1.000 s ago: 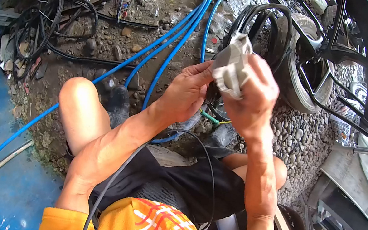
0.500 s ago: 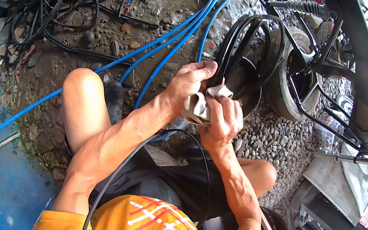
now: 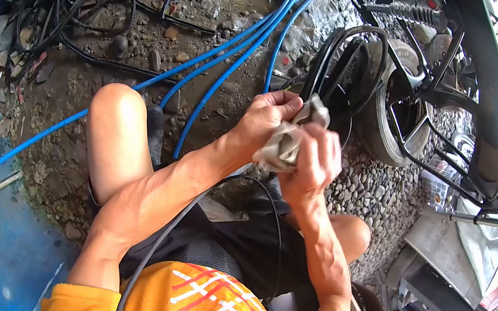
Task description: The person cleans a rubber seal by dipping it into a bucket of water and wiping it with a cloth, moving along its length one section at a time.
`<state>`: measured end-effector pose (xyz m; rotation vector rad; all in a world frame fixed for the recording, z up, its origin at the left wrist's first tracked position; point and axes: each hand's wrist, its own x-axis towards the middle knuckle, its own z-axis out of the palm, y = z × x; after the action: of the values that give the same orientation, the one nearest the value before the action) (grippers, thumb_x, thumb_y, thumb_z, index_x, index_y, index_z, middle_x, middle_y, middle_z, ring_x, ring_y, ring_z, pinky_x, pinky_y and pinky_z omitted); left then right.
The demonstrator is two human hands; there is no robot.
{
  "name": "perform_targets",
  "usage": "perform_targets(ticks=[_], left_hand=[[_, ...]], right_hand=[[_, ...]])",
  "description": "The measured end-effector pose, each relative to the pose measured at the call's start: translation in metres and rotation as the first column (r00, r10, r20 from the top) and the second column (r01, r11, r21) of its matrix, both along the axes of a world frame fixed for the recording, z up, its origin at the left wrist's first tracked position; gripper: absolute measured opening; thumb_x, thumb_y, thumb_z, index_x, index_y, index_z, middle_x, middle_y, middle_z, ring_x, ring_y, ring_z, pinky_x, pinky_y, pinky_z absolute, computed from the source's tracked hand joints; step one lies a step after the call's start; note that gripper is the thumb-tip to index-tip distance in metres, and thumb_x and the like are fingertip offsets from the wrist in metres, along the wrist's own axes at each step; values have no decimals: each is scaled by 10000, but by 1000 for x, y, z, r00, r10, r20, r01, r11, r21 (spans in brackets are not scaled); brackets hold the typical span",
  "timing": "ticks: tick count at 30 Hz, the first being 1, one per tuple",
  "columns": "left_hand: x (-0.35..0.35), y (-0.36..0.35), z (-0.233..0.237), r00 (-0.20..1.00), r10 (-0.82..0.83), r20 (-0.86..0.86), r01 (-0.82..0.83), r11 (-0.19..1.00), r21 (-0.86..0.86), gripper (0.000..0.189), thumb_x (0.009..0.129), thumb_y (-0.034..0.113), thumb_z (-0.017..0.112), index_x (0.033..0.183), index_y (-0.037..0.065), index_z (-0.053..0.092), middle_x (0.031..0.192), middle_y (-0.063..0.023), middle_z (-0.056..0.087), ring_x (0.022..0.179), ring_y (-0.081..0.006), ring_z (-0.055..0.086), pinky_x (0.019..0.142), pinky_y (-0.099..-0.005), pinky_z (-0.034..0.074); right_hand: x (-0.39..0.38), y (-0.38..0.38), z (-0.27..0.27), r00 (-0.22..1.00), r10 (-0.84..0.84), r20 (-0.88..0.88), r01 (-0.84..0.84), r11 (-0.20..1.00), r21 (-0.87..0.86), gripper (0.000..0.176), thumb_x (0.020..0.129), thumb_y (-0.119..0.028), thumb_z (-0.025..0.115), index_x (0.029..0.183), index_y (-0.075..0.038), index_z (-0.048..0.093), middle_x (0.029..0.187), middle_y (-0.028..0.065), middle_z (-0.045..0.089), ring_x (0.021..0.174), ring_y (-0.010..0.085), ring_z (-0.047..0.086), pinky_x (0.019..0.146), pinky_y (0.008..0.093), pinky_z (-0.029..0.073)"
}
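Observation:
A pale grey cloth (image 3: 281,147), crumpled and partly blurred, is bunched in my right hand (image 3: 316,163), whose fingers are curled round it. Close beside it, my left hand (image 3: 268,116) is closed at the near end of a black looped, tube-like piece (image 3: 323,63). The cloth wraps about that end and hides where the fingers meet the piece. Its glossy black curves rise away from my hands in front of a tyre. What kind of part it is, I cannot make out.
Blue hoses (image 3: 222,79) run over the muddy ground on the left. Tangled black cables (image 3: 80,5) lie farther left. A wheel with a grey tyre (image 3: 395,139) and a black frame (image 3: 496,116) stand on the right above gravel (image 3: 366,197). A dark cable (image 3: 176,222) loops across my lap.
Both hands have shifted slightly to the right with the cloth. The cloth has changed shape and the right hand's fingers are blurred by motion. The black looped piece has tilted slightly right.

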<state>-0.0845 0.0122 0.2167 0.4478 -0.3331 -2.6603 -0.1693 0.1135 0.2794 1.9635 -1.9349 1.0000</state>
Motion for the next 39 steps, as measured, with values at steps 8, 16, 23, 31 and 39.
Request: perform_targets(ticks=[8, 16, 23, 31, 39], left_hand=[[3, 3, 21, 996, 78, -48, -78, 997, -10, 110, 958, 121, 636, 969, 13, 620, 888, -58, 681, 752, -117, 652, 687, -280, 550], [-8, 13, -10, 915, 381, -136, -349, 574, -740, 108, 974, 132, 611, 996, 33, 649, 877, -28, 677, 774, -87, 629, 694, -259, 531], [-11, 13, -4, 977, 214, 9, -213, 973, -86, 106, 927, 105, 610, 982, 17, 635, 888, -32, 667, 788, -97, 631, 712, -262, 534], [-12, -1, 3, 935, 228, 272, -197, 971, -139, 111, 976, 138, 636, 970, 27, 634, 823, 11, 624, 698, -58, 564, 622, -244, 496], [-9, 2, -8, 975, 223, 16, -215, 955, -202, 109, 960, 140, 645, 1031, 59, 630, 901, -16, 666, 768, -73, 625, 667, -245, 527]], right_hand=[[-7, -16, 6, 999, -48, 2, 48, 998, -48, 292, 736, -90, 709, 998, 19, 640, 920, 205, 621, 785, 379, 615, 661, 435, 510], [-11, -35, 15, 984, -180, -12, 180, 984, 4, 300, 734, -96, 714, 992, 17, 613, 930, 199, 618, 802, 391, 613, 691, 433, 507], [-5, -20, -1, 991, -132, 40, 131, 991, 26, 349, 705, -162, 710, 997, 9, 626, 902, 189, 591, 790, 380, 593, 682, 474, 483], [19, -8, -24, 975, -195, 110, 190, 980, 61, 337, 683, -97, 757, 975, 7, 623, 863, 179, 583, 762, 355, 599, 638, 435, 490], [19, -25, -6, 973, -224, 53, 224, 974, -7, 322, 683, -62, 738, 976, 0, 619, 829, 175, 569, 753, 359, 571, 639, 459, 471]])
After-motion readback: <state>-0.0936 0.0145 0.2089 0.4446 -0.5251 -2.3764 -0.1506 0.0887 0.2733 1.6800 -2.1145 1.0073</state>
